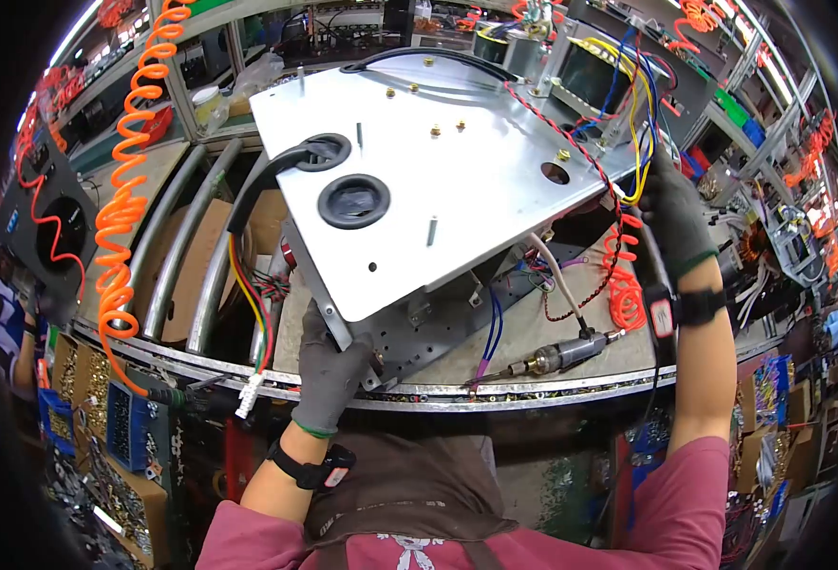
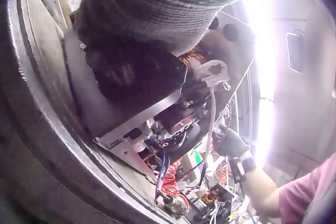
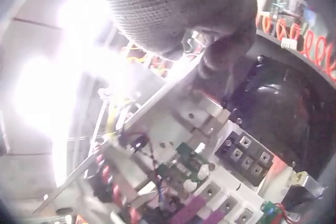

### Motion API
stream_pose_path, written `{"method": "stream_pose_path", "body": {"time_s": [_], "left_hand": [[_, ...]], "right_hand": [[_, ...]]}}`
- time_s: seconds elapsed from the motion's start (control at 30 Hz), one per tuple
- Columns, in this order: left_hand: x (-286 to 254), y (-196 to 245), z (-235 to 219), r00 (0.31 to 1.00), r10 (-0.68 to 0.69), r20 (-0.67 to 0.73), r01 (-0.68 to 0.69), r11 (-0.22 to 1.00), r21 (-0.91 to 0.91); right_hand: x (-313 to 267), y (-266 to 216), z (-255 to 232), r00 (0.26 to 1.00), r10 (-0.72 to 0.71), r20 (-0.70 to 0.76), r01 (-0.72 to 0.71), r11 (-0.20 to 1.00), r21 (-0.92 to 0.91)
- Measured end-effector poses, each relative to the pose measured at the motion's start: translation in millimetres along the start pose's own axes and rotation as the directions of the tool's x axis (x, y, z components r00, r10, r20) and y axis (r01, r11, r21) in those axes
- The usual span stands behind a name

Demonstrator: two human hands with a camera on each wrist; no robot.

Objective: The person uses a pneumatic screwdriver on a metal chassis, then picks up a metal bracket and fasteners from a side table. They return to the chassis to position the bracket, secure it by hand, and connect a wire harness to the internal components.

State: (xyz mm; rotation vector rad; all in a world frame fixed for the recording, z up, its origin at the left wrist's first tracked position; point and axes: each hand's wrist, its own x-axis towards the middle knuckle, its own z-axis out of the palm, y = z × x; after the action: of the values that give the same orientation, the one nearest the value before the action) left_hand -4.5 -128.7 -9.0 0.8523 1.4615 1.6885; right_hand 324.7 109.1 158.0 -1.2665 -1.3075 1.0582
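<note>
A large bare metal panel (image 1: 419,161) lies tilted over a dark perforated metal chassis (image 1: 419,337). It carries rubber grommets, studs and a black cable sleeve (image 1: 257,185). My left hand (image 1: 331,366), in a grey glove, grips the panel's near left corner. The right hand (image 1: 675,204), gloved too, holds its right edge beside yellow, blue and red wires (image 1: 642,123). In the right wrist view, that hand's fingers (image 3: 226,50) curl over the metal edge, above terminal blocks (image 3: 244,153) and a green circuit board (image 3: 181,163). Transformers (image 1: 590,71) stand at the panel's far right.
A power screwdriver (image 1: 561,356) lies on the bench near the front rail, beside a coiled red hose (image 1: 626,285). Metal rollers (image 1: 177,237) run along the left. An orange coiled hose (image 1: 124,199) hangs there. Bins of small parts (image 1: 134,427) flank the person.
</note>
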Motion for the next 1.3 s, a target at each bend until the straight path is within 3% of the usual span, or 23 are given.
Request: {"method": "stream_pose_path", "body": {"time_s": [0.03, 0.1, 0.13, 0.2, 0.27, 0.33, 0.4, 0.5, 0.63, 0.7, 0.87, 0.93, 0.97, 1.0, 1.07, 1.1, 1.17, 1.2, 1.27, 1.3], "left_hand": [[2.5, -8.9, -5.0, 1.0, 0.013, -0.005, -0.012, 0.999, 0.046], [5.1, -12.0, -6.4, 1.0, 0.023, -0.016, -0.021, 0.994, 0.108], [6.3, -14.2, -6.1, 0.999, 0.029, -0.043, -0.024, 0.993, 0.116], [7.4, -15.7, -4.5, 0.996, 0.049, -0.068, -0.05, 0.999, -0.005], [8.6, -14.9, -7.1, 0.998, 0.055, -0.038, -0.053, 0.997, 0.053], [11.4, -15.2, -9.3, 0.995, 0.044, -0.092, -0.036, 0.996, 0.085], [12.6, -14.9, -16.5, 0.998, 0.025, -0.06, -0.015, 0.988, 0.154], [16.9, -19.6, -21.8, 0.999, 0.018, -0.048, -0.016, 0.999, 0.04], [18.0, -17.9, -24.3, 1.0, 0.009, 0.004, -0.009, 0.999, 0.042], [20.3, -18.5, -23.7, 0.999, 0.025, -0.022, -0.024, 0.998, 0.056], [20.2, -19.6, -14.8, 0.994, 0.088, -0.061, -0.084, 0.994, 0.072], [16.5, -15.6, -15.0, 0.995, 0.089, -0.037, -0.087, 0.995, 0.057], [16.5, -16.6, -17.7, 0.996, 0.085, 0.007, -0.084, 0.995, -0.048], [17.7, -19.3, -21.6, 0.995, 0.086, 0.053, -0.077, 0.985, -0.152], [33.8, -43.1, -48.9, 0.988, 0.1, 0.115, -0.088, 0.991, -0.101], [31.9, -37.9, -45.1, 0.981, 0.11, 0.16, -0.09, 0.988, -0.129], [28.7, -31.8, -29.1, 0.993, 0.115, 0.041, -0.116, 0.993, 0.029], [25.0, -25.6, -23.1, 0.991, 0.123, 0.046, -0.125, 0.992, 0.028], [18.7, -16.3, -19.2, 0.997, 0.058, 0.042, -0.058, 0.998, 0.017], [24.5, -25.3, -25.6, 0.996, 0.082, 0.036, -0.084, 0.996, 0.043]], "right_hand": [[-22.5, 1.0, 0.0, 0.975, -0.208, -0.071, 0.202, 0.975, -0.092], [-74.4, 2.8, 7.2, 0.887, -0.415, -0.201, 0.385, 0.907, -0.171], [-96.3, 6.9, 9.7, 0.867, -0.413, -0.279, 0.388, 0.91, -0.143], [-139.8, 36.2, 14.1, 0.913, -0.375, -0.162, 0.381, 0.924, 0.009], [-178.0, 64.5, 30.8, 0.956, -0.251, 0.15, 0.237, 0.966, 0.107], [-195.0, 83.0, 54.3, 0.901, -0.135, 0.413, 0.105, 0.99, 0.093], [-198.7, 101.5, 79.9, 0.852, -0.127, 0.508, 0.057, 0.987, 0.15], [-200.8, 118.6, 121.5, 0.814, -0.221, 0.537, 0.035, 0.942, 0.335], [-190.3, 123.8, 169.6, 0.796, -0.316, 0.517, 0.006, 0.858, 0.514], [-182.2, 115.5, 182.5, 0.744, -0.126, 0.656, -0.277, 0.836, 0.474], [-176.9, 109.2, 208.0, 0.637, -0.12, 0.761, -0.383, 0.808, 0.448], [-181.6, 100.5, 209.4, 0.669, -0.135, 0.731, -0.473, 0.681, 0.559], [-186.3, 94.4, 211.0, 0.712, -0.131, 0.69, -0.494, 0.605, 0.624], [-188.3, 93.2, 214.0, 0.708, -0.136, 0.693, -0.49, 0.613, 0.62], [-188.8, 95.3, 221.7, 0.691, -0.175, 0.701, -0.551, 0.5, 0.668], [-187.3, 95.9, 225.7, 0.691, -0.18, 0.7, -0.545, 0.507, 0.668], [-182.9, 93.7, 231.7, 0.631, -0.103, 0.769, -0.708, 0.326, 0.626], [-183.1, 88.9, 228.7, 0.635, -0.111, 0.765, -0.703, 0.329, 0.631], [-180.3, 81.1, 216.0, 0.667, -0.165, 0.727, -0.715, 0.135, 0.686], [-171.2, 92.2, 216.1, 0.643, -0.342, 0.686, -0.726, 0.014, 0.688]]}}
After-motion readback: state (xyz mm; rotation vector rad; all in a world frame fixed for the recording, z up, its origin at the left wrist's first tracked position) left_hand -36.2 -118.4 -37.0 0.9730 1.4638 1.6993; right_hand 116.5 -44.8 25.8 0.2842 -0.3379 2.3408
